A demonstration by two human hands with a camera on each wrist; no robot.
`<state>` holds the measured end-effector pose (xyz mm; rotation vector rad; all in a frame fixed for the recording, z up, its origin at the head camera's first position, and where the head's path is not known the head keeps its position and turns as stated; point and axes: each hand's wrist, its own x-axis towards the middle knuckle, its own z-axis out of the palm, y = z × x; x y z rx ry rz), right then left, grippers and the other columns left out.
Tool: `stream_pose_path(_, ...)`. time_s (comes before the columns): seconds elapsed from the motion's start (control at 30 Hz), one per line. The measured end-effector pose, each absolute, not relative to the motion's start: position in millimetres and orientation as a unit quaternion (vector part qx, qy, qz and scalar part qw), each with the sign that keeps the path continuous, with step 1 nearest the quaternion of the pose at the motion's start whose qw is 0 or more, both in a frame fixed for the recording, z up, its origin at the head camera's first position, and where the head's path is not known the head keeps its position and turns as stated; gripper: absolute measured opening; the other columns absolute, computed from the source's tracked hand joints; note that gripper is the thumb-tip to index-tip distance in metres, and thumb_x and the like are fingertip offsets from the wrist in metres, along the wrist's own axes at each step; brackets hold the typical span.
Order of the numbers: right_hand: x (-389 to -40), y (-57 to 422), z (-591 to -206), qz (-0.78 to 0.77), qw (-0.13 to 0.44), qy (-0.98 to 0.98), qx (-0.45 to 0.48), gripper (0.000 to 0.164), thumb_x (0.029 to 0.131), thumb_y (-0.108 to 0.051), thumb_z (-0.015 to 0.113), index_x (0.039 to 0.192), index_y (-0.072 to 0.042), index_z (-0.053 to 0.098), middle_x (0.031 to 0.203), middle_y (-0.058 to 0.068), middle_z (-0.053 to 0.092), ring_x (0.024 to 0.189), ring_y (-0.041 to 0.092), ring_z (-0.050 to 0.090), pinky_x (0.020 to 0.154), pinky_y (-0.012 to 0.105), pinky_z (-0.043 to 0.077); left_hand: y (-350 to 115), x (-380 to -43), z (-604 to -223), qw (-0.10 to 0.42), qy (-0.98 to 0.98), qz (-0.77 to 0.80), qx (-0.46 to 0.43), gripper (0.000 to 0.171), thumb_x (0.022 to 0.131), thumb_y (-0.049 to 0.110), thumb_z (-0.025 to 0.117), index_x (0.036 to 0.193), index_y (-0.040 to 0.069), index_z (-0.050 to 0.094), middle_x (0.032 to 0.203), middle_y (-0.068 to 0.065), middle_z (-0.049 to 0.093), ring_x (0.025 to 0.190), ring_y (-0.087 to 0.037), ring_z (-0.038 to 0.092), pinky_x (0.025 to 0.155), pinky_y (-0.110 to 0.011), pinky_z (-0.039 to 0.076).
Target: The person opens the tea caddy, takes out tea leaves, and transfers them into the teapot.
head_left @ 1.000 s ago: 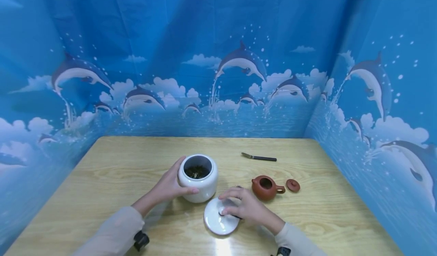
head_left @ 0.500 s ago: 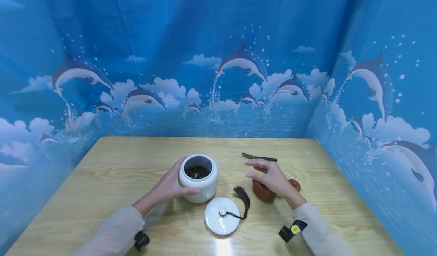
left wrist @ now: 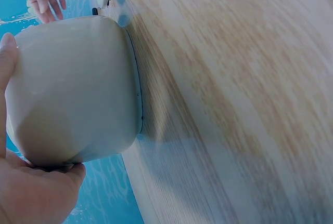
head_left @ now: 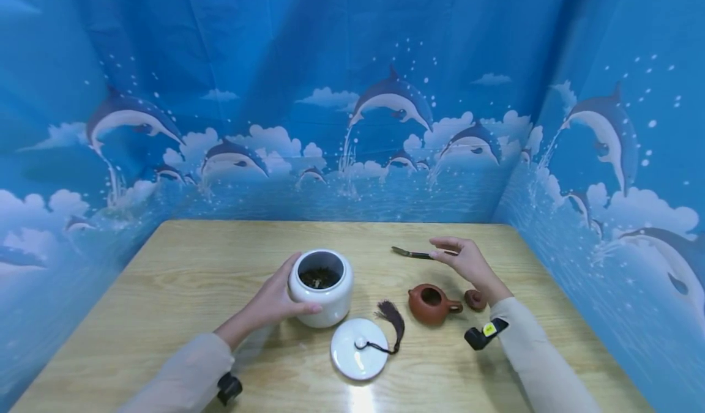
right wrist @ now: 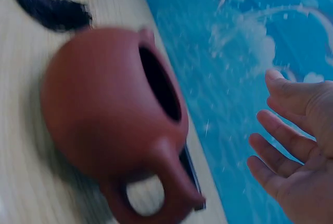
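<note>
My left hand [head_left: 278,293] grips the side of a white ceramic jar [head_left: 330,308], its thumb across the near side. Dark dry leaves, likely tea, lie inside the jar. Above the dark handle of a slim tool with a flat brownish tip [head_left: 402,251] hovers my right hand [head_left: 470,263], fingers loosely bent and holding nothing. Part of that handle is hidden behind the fingers. A reddish-brown clay teapot [head_left: 425,310] stands uncovered nearer to me, seen large in the right wrist view with its handle [right wrist: 177,182] toward the camera.
The jar's white lid [head_left: 352,361] lies in front of the jar, with a dark tassel [head_left: 392,316] trailing right from its knob. Beside the teapot's handle is its small round lid [head_left: 475,300]. A blue dolphin-print curtain [head_left: 330,95] borders the wooden table [head_left: 220,248].
My right hand has left the jar's lid, passed over the teapot and moved up and right to the slim tool. My left hand and the jar have stayed in place.
</note>
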<state>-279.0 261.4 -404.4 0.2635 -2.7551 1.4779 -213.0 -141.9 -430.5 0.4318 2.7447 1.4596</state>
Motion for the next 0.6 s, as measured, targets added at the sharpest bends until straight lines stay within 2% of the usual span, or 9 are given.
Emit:
stream_pose_path(0.3, -305.9, 283.2, -422.5, 0.427, 0.01, -0.902, 0.068, 0.043, 0.092, -0.018, 0.066, 0.127, 0.005, 0.058, 0.128, 0.024, 0.058, 0.121, 0.039, 0.053, 0.094, 0.048, 0.05, -142.3, -213.0, -430.6, -0.001, 0.872, 0.469, 0.141, 0.124, 0.058, 0.044, 0.09, 0.152, 0.007, 0.02, 0.151, -0.017, 0.035, 0.137, -0.038, 0.034, 0.111, -0.061, 0.024)
stream_pose_path(0.6, -320.2, 295.1, -438.6, 0.383, -0.025, -0.921, 0.066, 0.045, 0.092, -0.019, 0.066, 0.128, 0.005, 0.057, 0.132, 0.026, 0.055, 0.123, 0.043, 0.048, 0.101, 0.052, 0.043, -141.7, -213.6, -430.7, 0.004, 0.875, 0.464, 0.134, 0.125, 0.058, 0.045, 0.09, 0.153, 0.008, 0.018, 0.152, -0.017, 0.032, 0.138, -0.038, 0.032, 0.111, -0.06, 0.024)
